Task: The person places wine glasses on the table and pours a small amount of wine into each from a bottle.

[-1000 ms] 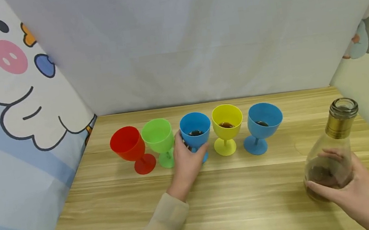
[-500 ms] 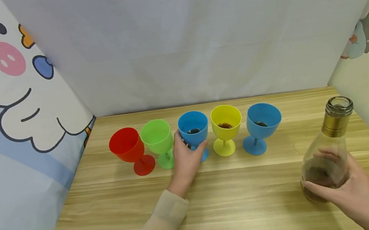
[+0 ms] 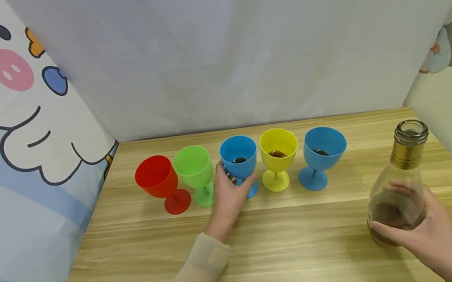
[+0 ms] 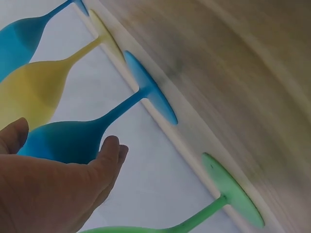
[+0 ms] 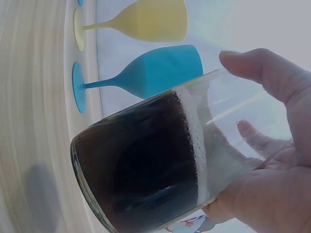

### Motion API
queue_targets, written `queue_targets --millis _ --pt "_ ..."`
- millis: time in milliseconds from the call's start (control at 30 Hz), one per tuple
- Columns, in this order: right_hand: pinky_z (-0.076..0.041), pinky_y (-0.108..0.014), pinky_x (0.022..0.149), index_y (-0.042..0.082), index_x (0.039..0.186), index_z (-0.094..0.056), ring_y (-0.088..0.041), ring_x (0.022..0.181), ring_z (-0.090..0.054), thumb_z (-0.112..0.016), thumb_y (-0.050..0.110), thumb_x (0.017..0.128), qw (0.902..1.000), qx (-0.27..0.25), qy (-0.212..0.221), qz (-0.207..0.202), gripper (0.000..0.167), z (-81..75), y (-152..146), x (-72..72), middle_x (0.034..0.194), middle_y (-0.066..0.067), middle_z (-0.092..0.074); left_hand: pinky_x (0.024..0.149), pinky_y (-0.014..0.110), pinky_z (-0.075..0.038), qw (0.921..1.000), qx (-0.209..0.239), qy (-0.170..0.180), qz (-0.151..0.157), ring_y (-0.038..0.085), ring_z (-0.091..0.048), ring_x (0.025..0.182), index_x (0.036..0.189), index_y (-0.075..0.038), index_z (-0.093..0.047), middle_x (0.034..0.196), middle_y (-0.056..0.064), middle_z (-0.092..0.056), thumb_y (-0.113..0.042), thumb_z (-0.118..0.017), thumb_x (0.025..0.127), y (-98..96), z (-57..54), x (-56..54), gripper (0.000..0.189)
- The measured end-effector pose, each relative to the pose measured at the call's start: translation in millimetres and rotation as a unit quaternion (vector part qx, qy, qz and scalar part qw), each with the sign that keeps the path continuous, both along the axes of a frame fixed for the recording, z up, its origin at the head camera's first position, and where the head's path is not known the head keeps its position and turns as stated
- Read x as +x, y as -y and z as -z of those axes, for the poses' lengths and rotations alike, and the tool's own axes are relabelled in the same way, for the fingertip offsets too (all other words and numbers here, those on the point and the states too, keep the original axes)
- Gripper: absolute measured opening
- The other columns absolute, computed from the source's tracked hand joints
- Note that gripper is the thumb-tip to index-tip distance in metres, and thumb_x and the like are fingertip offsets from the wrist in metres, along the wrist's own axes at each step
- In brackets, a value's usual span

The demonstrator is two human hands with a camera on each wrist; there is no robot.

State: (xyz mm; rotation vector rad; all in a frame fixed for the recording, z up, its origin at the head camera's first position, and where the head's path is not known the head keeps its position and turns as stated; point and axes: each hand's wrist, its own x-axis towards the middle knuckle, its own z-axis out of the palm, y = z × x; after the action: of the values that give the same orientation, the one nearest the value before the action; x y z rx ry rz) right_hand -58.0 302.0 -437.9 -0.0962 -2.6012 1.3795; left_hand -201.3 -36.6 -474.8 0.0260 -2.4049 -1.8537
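My left hand (image 3: 229,197) grips the middle blue goblet (image 3: 240,170) around the lower bowl, thumb on one side and fingers on the other. A little dark liquid lies in this goblet, and its foot is level with the neighbouring feet in the left wrist view. Over at the right, my right hand (image 3: 441,237) holds a clear glass bottle (image 3: 392,200) by its wide body. Gold foil rings the uncapped neck. The bottle leans slightly, and dark liquid with a foamy top (image 5: 194,141) fills its lower part. Its base hangs above the table in the right wrist view.
The goblets form a row on the wooden table (image 3: 290,250). Red (image 3: 159,186) and green (image 3: 194,175) ones stand left of my left hand; yellow (image 3: 277,158) and another blue (image 3: 324,157), both with dark liquid, stand right. A pale wall (image 3: 242,63) rises behind.
The bottle in my right hand has shifted slightly left. My left hand keeps its grip on the blue goblet, and the other goblets stay put.
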Motion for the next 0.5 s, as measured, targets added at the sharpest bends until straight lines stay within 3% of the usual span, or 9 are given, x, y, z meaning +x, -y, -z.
queue_targets --millis 300,500 --pt "-0.047 -0.012 0.079 0.018 0.146 -0.045 -0.006 0.115 -0.044 -0.092 0.014 0.077 1.0 -0.003 0.008 -0.003 0.083 0.9 1 0.9 0.139 0.0 -0.05 0.108 0.054 -0.04 0.9989 -0.006 0.042 0.02 0.043 -0.041 0.138 0.155 0.0 -0.027 0.155 0.023 -0.038 -0.018 -0.082 0.089 9.0 0.2 15.4 0.088" --pt "-0.054 -0.017 0.073 0.016 0.14 -0.047 -0.004 0.098 -0.061 -0.09 0.0 0.075 0.9994 -0.022 -0.017 -0.02 0.08 0.4 2 0.6 0.136 0.007 -0.051 0.109 0.053 -0.039 0.9966 -0.04 0.054 0.049 0.039 -0.042 0.139 0.154 -0.001 -0.032 0.155 0.018 -0.04 -0.021 -0.08 0.091 17.0 -8.3 26.7 0.082"
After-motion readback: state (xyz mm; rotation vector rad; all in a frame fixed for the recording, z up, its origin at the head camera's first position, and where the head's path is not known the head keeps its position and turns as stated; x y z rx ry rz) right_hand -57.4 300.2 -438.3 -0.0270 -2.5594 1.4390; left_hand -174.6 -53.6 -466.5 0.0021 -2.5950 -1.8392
